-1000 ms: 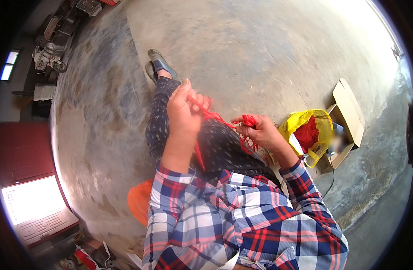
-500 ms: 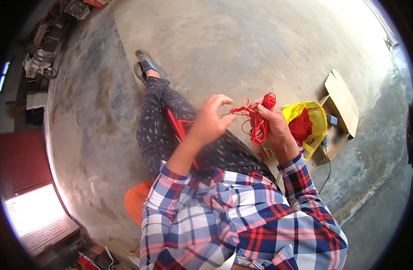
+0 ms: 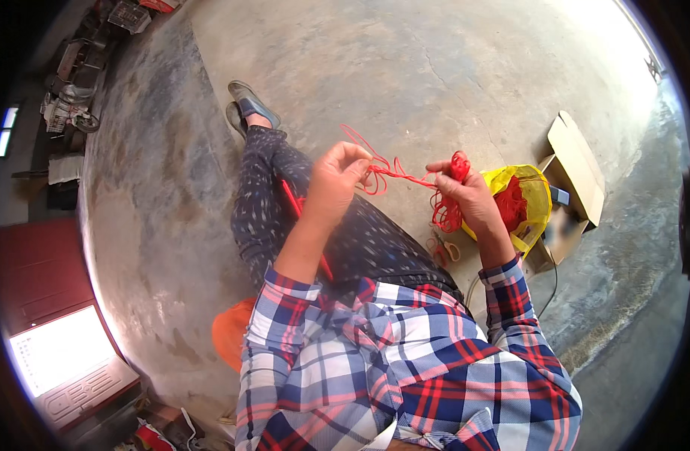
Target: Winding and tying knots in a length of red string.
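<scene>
The person is working a knot or loop in red cord (image 3: 405, 177), stretched between both raised hands. The left hand (image 3: 337, 184) pinches one end with closed fingers; the right hand (image 3: 465, 195) grips a bundle. Next likely calls for steady tension.

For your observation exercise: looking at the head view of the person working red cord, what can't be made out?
- Head view: how the thin red cord is knotted; too fine, and the left hand and right hand cover it.
- Contents of the open brown cardboard box; blurred.
- What fills the yellow plastic bag beyond red strands; its folds hide it.
- The round orange seat; mostly behind the checked shirt.
</scene>
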{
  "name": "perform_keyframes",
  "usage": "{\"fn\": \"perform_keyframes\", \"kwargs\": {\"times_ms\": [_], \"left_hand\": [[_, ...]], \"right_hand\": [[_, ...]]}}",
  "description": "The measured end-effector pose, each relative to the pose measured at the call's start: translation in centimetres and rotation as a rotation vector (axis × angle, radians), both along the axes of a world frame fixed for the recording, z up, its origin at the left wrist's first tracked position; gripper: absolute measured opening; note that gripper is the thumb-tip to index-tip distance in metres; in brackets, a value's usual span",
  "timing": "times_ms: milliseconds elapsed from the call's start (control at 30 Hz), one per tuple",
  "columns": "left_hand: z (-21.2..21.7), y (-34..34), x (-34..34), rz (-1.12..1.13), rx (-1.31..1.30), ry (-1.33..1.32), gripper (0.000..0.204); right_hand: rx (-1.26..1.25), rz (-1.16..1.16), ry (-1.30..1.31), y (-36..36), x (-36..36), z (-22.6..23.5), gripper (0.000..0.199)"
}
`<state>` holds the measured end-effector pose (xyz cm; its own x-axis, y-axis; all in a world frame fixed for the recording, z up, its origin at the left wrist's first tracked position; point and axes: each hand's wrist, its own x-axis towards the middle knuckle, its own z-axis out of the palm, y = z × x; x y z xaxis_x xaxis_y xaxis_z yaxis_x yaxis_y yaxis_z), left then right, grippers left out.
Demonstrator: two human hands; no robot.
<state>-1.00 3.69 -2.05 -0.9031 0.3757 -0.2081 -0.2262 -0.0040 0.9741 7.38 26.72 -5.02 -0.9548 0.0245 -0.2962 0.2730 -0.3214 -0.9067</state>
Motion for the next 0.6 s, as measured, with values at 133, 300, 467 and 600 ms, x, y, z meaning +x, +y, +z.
{"fn": "perform_keyframes", "kwargs": {"times_ms": [133,300,467,600], "left_hand": [[0.5,0.4,0.3,0.011,0.126,-0.081,0.005],[0.6,0.8,0.9,-0.022,-0.045,0.022,0.006],[1.7,1.3,1.1,-0.027,-0.096,0.033,0.007],[0.6,0.6,1.0,0.041,0.126,-0.087,0.008]], "right_hand": [[0.236,0.085,0.003,-0.6,-0.2,-0.8,0.025],[0.145,0.033,0.147,-3.4,-1.3,2.7,0.02],[0.234,0.168,0.093,-4.9,-2.4,0.9,0.007],[0.038,0.146,0.157,-5.0,-2.8,1.9,0.007]]}}
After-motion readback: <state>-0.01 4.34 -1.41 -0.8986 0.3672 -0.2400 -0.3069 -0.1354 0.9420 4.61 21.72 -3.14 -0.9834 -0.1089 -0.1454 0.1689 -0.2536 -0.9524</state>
